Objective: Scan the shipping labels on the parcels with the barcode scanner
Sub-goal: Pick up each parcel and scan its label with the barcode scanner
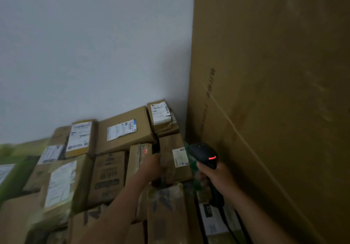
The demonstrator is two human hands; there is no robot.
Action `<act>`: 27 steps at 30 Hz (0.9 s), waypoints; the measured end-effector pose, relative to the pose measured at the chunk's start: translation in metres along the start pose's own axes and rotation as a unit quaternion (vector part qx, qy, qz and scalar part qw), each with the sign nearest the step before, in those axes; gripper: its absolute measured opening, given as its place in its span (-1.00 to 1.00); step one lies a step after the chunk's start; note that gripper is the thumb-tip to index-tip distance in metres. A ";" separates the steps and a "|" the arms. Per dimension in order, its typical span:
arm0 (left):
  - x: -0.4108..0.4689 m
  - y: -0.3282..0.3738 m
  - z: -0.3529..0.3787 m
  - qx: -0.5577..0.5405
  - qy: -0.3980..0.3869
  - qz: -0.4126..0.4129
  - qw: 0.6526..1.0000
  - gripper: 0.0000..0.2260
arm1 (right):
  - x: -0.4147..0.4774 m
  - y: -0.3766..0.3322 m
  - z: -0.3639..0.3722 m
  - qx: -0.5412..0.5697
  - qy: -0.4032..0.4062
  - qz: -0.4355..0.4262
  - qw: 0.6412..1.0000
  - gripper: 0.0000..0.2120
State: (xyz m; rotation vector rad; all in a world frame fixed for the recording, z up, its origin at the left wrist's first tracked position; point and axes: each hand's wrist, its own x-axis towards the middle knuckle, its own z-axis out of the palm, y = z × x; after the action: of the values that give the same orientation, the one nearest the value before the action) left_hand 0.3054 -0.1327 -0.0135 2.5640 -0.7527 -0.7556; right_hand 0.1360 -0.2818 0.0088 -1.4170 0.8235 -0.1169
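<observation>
Black barcode scanner [203,152] glowing red, clasped in right grip [217,175], left grip [153,166] holding labelled parcel [168,149]

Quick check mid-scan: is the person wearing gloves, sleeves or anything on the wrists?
No gloves on the left hand or right hand, and the left forearm and right forearm show no sleeves. No watch, ring or wristband shows, though the picture is dim and blurred, so small items could be missed.
</observation>
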 end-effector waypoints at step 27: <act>-0.030 -0.009 -0.030 -0.447 0.166 -0.053 0.877 -0.79 | 0.008 -0.007 -0.002 -0.029 -0.090 -0.030 0.995 -0.69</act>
State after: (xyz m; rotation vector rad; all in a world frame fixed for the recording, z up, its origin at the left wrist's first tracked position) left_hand 0.3047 -0.1024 0.0181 1.7990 -0.0833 -0.4937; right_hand 0.1432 -0.2894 0.0114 -1.4833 0.6402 -0.0093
